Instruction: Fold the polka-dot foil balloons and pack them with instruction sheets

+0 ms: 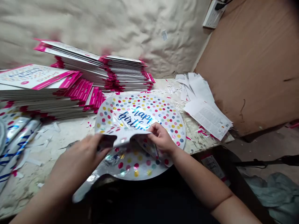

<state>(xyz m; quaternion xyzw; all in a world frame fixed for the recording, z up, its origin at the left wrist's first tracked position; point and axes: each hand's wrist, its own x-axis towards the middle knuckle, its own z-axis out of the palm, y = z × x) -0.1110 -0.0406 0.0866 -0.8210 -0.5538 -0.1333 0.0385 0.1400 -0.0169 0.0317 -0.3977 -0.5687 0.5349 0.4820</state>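
Observation:
A flat round foil balloon (140, 102), white with coloured dots and blue "happy birthday" lettering, lies at the front edge of the worktable. My right hand (161, 138) pinches the near edge of a folded-up layer of it, just below the lettering. On the other side, my left hand (86, 152) grips the same raised layer between thumb and fingers, slightly blurred. A short tab of foil hangs between both hands. Beneath, another dotted layer of foil shows, with a pale tail reaching down to the left off the table edge.
Stacks of pink-and-white printed packages (46, 90) stand at the left and back. More shiny foil balloons (16, 140) lie far left. White papers (205, 109) and paper scraps are at the right. A brown board (252, 68) stands beside the table; a wall socket (213, 15) is above.

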